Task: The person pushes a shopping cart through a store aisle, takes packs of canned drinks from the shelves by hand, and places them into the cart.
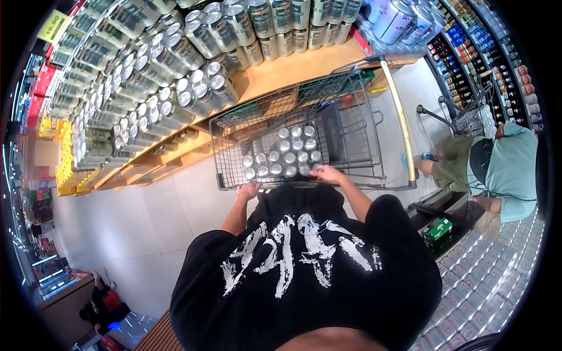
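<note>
A wire shopping cart [374, 155] stands sideways in front of me. Several silver-topped drink cans [290, 158] stand upright in rows in its basket, at the end away from the handle. My left hand [249, 189] is at the near rim of the basket, its fingers curled over the edge beside the leftmost cans. Over the same rim, farther right, my right hand [328, 174] reaches in. Its fingertips are closed at a can in the nearest row, on the right end. The undersides of both hands are hidden.
Behind the cart, a wooden display shelf [287, 69] carries dense rows of cans [202, 90]. At right, a person [497, 167] in a light green top bends near another cart [474, 120]. Stacked cans [486, 281] and a green box [438, 232] lie at lower right.
</note>
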Motion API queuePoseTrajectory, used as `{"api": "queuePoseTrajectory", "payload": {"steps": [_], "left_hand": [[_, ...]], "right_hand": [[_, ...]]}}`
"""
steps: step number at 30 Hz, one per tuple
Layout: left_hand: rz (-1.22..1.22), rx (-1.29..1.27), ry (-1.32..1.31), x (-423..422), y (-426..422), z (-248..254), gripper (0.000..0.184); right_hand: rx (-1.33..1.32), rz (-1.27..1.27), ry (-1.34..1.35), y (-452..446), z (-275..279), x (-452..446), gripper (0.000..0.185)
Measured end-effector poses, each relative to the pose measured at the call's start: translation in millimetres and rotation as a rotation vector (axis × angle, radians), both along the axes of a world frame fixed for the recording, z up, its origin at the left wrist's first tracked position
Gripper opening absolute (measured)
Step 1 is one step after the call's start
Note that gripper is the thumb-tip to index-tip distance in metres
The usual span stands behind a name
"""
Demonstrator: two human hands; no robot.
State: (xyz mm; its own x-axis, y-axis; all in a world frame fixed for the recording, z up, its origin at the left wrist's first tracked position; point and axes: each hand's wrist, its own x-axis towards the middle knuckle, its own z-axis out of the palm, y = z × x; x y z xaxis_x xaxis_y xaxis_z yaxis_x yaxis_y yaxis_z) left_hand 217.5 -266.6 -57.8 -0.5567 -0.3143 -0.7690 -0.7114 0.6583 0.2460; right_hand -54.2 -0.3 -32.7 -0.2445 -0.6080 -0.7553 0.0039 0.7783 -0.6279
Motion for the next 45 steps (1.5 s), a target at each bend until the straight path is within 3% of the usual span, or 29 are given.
{"api": "queuePoseTrajectory", "payload": {"steps": [2, 7, 15, 20, 23, 24, 28, 33, 35, 39, 41, 43, 44, 45], "left_hand": [[0.016, -0.042, 0.011, 0, 10, 17, 0.054], [0.036, -0.136, 0.021, 9, 30, 12, 0.054], [0.115, -0.142, 0.045, 43, 68, 7, 0.056], [0.231, -0.165, 0.284, 81, 97, 13, 0.051], [0.169, -0.171, 0.448, 115, 97, -8, 0.048], [0.279, -0.149, 0.455, 118, 101, 3, 0.045], [0.365, -0.141, 0.460, 135, 96, 7, 0.039], [0.476, -0.016, 0.344, 136, 78, 22, 0.038], [0.504, 0.016, 0.285, 136, 66, 25, 0.037], [0.593, 0.228, 0.273, 152, 26, -8, 0.032], [0.641, 0.451, 0.351, 168, 4, -57, 0.030], [0.786, 0.694, 0.357, 162, -11, -49, 0.030], [0.834, 0.751, 0.262, 153, -18, -30, 0.029], [0.781, 0.749, 0.248, 156, -26, -41, 0.031]], "right_hand": [[0.060, 0.184, 0.082, 6, 33, -4, 0.070], [0.024, 0.419, 0.379, 25, 52, 28, 0.064], [0.046, 0.386, 0.509, 44, 74, 55, 0.057], [-0.062, 0.352, 0.681, 54, 78, 71, 0.051], [-0.077, 0.366, 0.721, 57, 74, 87, 0.052], [-0.074, 0.378, 0.742, 57, 73, 89, 0.052], [-0.146, 0.385, 0.645, 57, 75, 97, 0.052], [-0.192, 0.473, 0.635, 55, 68, 109, 0.044], [-0.256, 0.361, 0.676, 51, 69, 113, 0.040], [-0.234, 0.274, 0.718, 32, 73, 122, 0.035], [-0.197, 0.280, 0.718, 21, 82, 123, 0.035], [-0.166, 0.294, 0.763, 11, 80, 125, 0.035], [-0.144, 0.288, 0.779, 5, 82, 124, 0.035], [-0.136, 0.279, 0.764, -2, 79, 122, 0.036]]}}
